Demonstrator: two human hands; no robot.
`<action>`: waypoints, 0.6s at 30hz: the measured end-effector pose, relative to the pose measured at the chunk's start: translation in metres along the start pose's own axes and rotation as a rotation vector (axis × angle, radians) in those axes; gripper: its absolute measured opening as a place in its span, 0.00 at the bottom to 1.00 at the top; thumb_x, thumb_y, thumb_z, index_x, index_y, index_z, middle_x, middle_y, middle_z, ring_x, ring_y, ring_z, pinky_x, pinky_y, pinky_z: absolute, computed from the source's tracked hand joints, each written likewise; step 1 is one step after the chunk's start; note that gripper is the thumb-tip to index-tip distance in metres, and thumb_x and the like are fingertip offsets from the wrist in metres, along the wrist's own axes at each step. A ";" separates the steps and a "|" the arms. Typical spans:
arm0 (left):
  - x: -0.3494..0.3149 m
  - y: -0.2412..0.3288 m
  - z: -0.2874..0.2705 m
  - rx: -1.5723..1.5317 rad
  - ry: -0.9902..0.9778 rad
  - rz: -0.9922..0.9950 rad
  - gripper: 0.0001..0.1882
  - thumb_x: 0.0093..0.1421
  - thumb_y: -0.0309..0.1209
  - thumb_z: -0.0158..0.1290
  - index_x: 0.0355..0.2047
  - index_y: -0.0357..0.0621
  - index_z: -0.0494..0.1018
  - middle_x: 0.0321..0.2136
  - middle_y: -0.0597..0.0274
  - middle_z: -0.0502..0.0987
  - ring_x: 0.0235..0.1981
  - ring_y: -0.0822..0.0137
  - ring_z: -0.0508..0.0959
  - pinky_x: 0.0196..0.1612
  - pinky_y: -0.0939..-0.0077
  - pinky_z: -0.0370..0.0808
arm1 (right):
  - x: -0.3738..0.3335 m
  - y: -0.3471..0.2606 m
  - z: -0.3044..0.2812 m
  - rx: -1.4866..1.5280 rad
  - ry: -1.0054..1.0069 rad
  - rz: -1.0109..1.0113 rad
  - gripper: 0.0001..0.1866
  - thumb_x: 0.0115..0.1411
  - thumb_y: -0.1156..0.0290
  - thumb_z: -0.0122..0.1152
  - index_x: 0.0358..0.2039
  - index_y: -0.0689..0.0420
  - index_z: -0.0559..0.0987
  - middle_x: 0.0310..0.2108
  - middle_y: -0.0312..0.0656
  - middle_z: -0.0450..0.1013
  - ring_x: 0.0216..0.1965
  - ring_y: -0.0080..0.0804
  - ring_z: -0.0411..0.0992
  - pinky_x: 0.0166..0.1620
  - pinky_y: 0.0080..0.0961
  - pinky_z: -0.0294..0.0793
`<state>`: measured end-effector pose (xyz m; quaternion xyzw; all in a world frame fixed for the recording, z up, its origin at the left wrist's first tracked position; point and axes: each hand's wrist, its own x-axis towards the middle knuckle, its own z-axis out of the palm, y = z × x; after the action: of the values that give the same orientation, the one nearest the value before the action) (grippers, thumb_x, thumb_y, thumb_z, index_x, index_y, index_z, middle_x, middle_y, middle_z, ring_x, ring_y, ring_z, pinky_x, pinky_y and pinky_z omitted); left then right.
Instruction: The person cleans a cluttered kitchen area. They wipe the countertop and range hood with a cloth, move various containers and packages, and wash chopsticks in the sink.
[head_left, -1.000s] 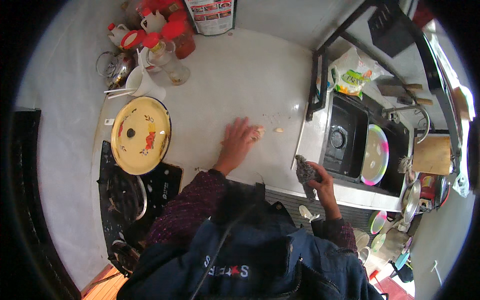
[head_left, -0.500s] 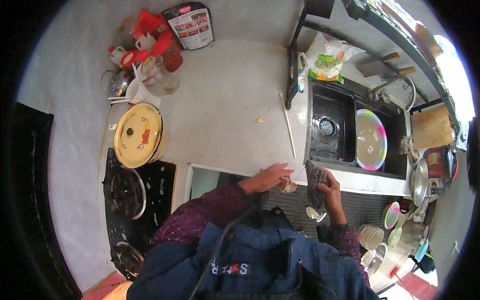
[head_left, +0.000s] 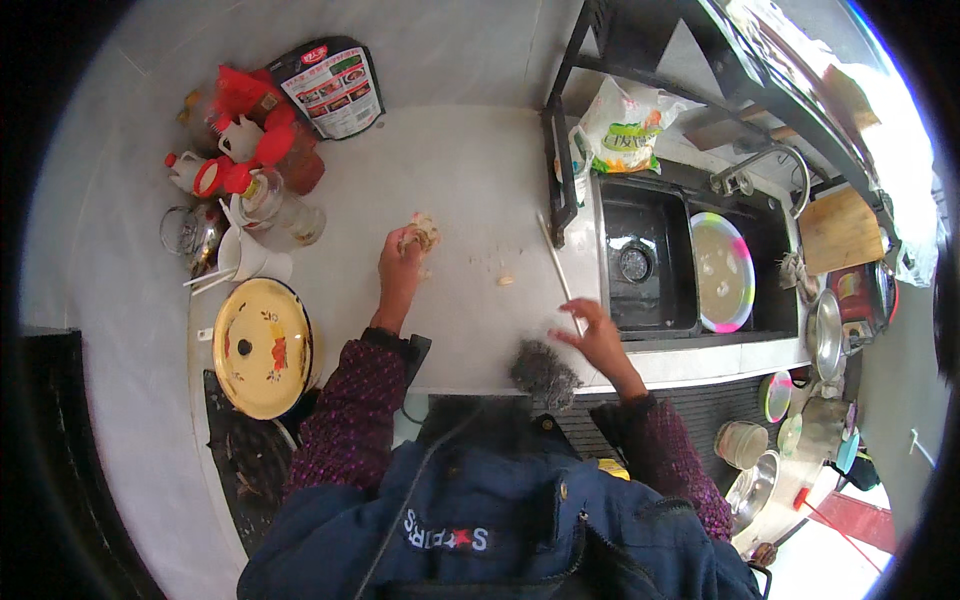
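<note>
My left hand (head_left: 400,272) is closed round a crumpled, pale tan and pinkish thing (head_left: 425,232) over the middle left of the counter; its kind is unclear. My right hand (head_left: 602,348) is at the counter's front edge, left of and nearer than the sink, thumb and fingers apart. Its fingertips are over the lower end of a thin white stick (head_left: 556,262); contact cannot be made out. A dark grey, shaggy scouring pad (head_left: 544,374) lies at the front edge, left of that hand. A small pale scrap (head_left: 505,281) and dark crumbs are on the counter between my hands.
A black double sink (head_left: 650,318) holds a basin (head_left: 742,300) of cloudy water. To the left are a yellow lidded pot (head_left: 262,355), a stove (head_left: 240,465) and clustered bottles (head_left: 298,222). A black rack (head_left: 562,165) rises behind the stick.
My left hand has moved forward and left over the counter with the pale thing. The scouring pad has left my right hand and is at the counter's edge; that hand has moved forward and left.
</note>
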<state>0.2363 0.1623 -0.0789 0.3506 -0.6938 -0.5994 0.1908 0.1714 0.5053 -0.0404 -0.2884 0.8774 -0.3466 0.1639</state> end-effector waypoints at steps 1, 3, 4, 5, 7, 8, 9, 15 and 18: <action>0.003 -0.005 0.002 0.047 0.001 0.030 0.18 0.57 0.35 0.47 0.46 0.40 0.70 0.36 0.56 0.77 0.36 0.61 0.77 0.41 0.69 0.73 | 0.014 0.003 -0.001 -0.089 0.096 0.094 0.27 0.46 0.55 0.72 0.42 0.56 0.76 0.42 0.48 0.70 0.42 0.45 0.72 0.43 0.36 0.73; 0.003 -0.014 0.009 0.184 0.006 0.032 0.18 0.56 0.35 0.47 0.45 0.39 0.71 0.36 0.53 0.77 0.37 0.56 0.77 0.41 0.67 0.73 | 0.035 0.010 0.008 -0.276 0.165 0.067 0.18 0.48 0.59 0.68 0.34 0.58 0.74 0.36 0.49 0.71 0.33 0.47 0.74 0.35 0.40 0.74; 0.003 -0.017 0.013 0.226 -0.026 0.102 0.19 0.56 0.36 0.48 0.45 0.39 0.71 0.37 0.52 0.78 0.38 0.55 0.77 0.43 0.66 0.72 | 0.045 0.014 0.014 -0.356 0.142 0.067 0.17 0.49 0.61 0.67 0.32 0.58 0.73 0.34 0.49 0.71 0.32 0.48 0.74 0.35 0.40 0.74; 0.003 -0.019 0.018 0.264 -0.063 0.156 0.19 0.56 0.36 0.49 0.45 0.39 0.71 0.37 0.52 0.78 0.39 0.53 0.77 0.44 0.64 0.72 | 0.052 0.019 0.019 -0.435 0.117 0.097 0.15 0.49 0.62 0.65 0.31 0.58 0.73 0.33 0.50 0.71 0.31 0.49 0.74 0.35 0.41 0.74; 0.002 -0.021 0.029 0.366 -0.146 0.269 0.19 0.55 0.37 0.51 0.45 0.40 0.72 0.38 0.52 0.77 0.41 0.51 0.76 0.48 0.61 0.70 | 0.060 0.029 0.031 -0.422 0.131 0.132 0.10 0.53 0.66 0.56 0.29 0.60 0.73 0.28 0.53 0.74 0.30 0.53 0.75 0.33 0.44 0.75; 0.002 -0.022 0.032 0.431 -0.186 0.327 0.19 0.55 0.37 0.52 0.44 0.41 0.72 0.39 0.52 0.77 0.43 0.51 0.75 0.50 0.59 0.68 | 0.062 0.033 0.037 -0.446 0.172 0.153 0.11 0.52 0.63 0.58 0.27 0.58 0.70 0.24 0.51 0.72 0.26 0.53 0.74 0.29 0.46 0.72; 0.001 -0.022 0.037 0.495 -0.210 0.384 0.19 0.54 0.37 0.54 0.44 0.41 0.73 0.40 0.52 0.77 0.44 0.51 0.74 0.52 0.58 0.67 | 0.061 0.037 0.038 -0.451 0.179 0.079 0.10 0.53 0.65 0.56 0.26 0.59 0.71 0.22 0.52 0.73 0.24 0.54 0.74 0.27 0.47 0.72; -0.014 -0.006 0.063 0.735 -0.093 0.697 0.23 0.52 0.28 0.57 0.49 0.44 0.69 0.54 0.54 0.68 0.57 0.49 0.63 0.60 0.53 0.59 | 0.049 0.031 0.029 -0.440 0.194 0.070 0.06 0.56 0.73 0.49 0.30 0.63 0.69 0.23 0.53 0.71 0.21 0.53 0.72 0.25 0.47 0.71; -0.033 0.017 0.078 0.704 -0.188 0.691 0.24 0.52 0.26 0.57 0.51 0.44 0.67 0.57 0.55 0.65 0.61 0.49 0.58 0.62 0.52 0.55 | 0.050 0.027 0.024 -0.321 0.183 0.080 0.06 0.56 0.74 0.48 0.31 0.65 0.69 0.26 0.57 0.71 0.23 0.56 0.72 0.27 0.49 0.71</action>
<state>0.2012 0.2406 -0.0731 0.0880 -0.9436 -0.2598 0.1852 0.1338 0.4785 -0.0804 -0.2432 0.9434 -0.2201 0.0488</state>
